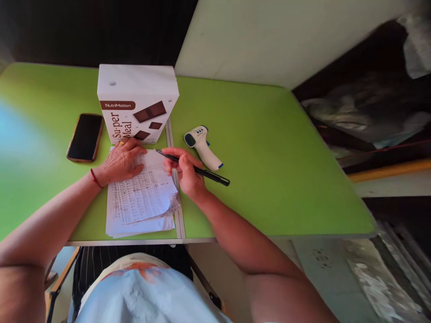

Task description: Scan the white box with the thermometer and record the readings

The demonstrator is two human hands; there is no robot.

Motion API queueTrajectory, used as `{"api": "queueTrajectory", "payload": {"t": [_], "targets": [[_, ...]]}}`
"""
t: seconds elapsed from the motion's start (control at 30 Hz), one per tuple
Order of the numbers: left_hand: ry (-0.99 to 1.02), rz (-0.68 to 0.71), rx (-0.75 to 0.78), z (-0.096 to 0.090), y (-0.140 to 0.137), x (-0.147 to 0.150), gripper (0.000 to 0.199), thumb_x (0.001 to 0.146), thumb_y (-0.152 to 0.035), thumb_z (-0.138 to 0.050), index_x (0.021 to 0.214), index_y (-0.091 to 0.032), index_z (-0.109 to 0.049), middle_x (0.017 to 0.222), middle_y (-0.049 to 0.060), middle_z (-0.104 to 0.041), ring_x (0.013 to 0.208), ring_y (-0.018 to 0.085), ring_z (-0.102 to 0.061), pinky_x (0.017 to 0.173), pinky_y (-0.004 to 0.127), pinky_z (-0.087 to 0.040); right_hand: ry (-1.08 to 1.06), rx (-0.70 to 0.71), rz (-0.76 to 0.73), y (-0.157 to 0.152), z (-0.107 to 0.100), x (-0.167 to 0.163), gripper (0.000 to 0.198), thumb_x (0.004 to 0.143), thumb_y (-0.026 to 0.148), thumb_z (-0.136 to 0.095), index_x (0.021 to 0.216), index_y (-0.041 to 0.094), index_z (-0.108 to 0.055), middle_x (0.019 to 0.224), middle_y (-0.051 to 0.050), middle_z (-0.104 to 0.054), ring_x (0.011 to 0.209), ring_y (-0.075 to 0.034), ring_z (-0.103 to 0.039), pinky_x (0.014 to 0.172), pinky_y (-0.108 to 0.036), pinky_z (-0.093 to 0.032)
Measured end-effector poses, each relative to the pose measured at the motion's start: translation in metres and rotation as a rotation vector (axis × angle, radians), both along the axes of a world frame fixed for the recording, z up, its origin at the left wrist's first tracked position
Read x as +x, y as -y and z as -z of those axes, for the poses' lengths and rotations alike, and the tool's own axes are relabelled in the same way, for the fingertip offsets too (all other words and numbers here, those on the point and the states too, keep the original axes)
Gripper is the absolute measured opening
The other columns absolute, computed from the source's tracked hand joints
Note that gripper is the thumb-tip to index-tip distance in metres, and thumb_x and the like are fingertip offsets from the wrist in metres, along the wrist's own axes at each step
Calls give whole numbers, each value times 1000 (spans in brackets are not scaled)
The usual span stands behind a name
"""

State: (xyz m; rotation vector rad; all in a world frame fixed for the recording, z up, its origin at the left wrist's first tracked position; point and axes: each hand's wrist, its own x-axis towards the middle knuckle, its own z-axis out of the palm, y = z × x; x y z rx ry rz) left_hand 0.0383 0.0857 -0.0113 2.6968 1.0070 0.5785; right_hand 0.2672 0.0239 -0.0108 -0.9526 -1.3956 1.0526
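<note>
A stack of handwritten paper sheets lies on the green table, its lower right corner curled and ragged. My left hand rests flat on the upper left of the sheets, fingers spread, close to the foot of the box. In my right hand is a black pen, its tip pointing left near the top right of the paper. Whether the tip touches the sheet I cannot tell. Directly behind the papers stands a white NutriMotion box, upright.
Left of the box lies a phone with a dark screen. A white infrared thermometer lies just right of my right hand. The green table has a metal seam under the papers' right side. A wall rises behind.
</note>
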Motion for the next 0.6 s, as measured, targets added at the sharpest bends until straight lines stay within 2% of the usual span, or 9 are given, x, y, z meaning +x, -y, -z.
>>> {"api": "queueTrajectory", "payload": {"t": [0.07, 0.13, 0.2, 0.33, 0.43, 0.6], "targets": [[-12, -1, 5, -1, 1, 1, 41, 89, -30, -64, 128, -18, -68, 127, 17, -65, 117, 36, -61, 101, 56, -54, -24, -51, -1, 1, 5, -3, 57, 98, 74, -46, 114, 24, -69, 74, 1, -59, 66, -16, -58, 66, -34, -52], [-20, -2, 18, -2, 2, 2, 40, 91, -33, -63, 128, -17, -68, 128, 17, -65, 117, 36, -60, 101, 56, -53, -5, -107, 15, 1, 8, -3, 50, 97, 65, -50, 114, 23, -71, 78, 0, -63, 68, -16, -60, 67, -33, -54], [-20, 2, 16, -3, 2, 3, 40, 93, -36, -63, 127, -15, -68, 127, 18, -65, 118, 37, -60, 102, 57, -52, 75, -132, 48, 1, 9, -3, 39, 90, 56, -58, 104, 22, -70, 75, 1, -63, 64, -14, -57, 63, -31, -51], [7, 7, -15, -4, 2, 4, 41, 92, -38, -67, 126, -15, -69, 127, 18, -64, 118, 38, -59, 104, 58, -51, 239, -91, 158, 2, 11, -6, 21, 75, 43, -64, 80, 23, -61, 66, 3, -60, 57, -13, -50, 58, -28, -47], [16, 7, -29, -3, 1, 4, 39, 91, -38, -70, 125, -18, -69, 128, 16, -64, 121, 37, -58, 107, 58, -49, 311, -68, 177, 3, 11, -8, 19, 76, 43, -61, 73, 24, -57, 64, 3, -58, 59, -14, -50, 62, -29, -50], [19, 5, -35, -2, 0, 3, 40, 91, -40, -71, 125, -18, -70, 129, 15, -63, 121, 36, -58, 107, 56, -50, 369, -16, 103, 2, 10, -5, 18, 81, 42, -59, 73, 25, -57, 66, 1, -59, 62, -15, -52, 65, -31, -52]]}}
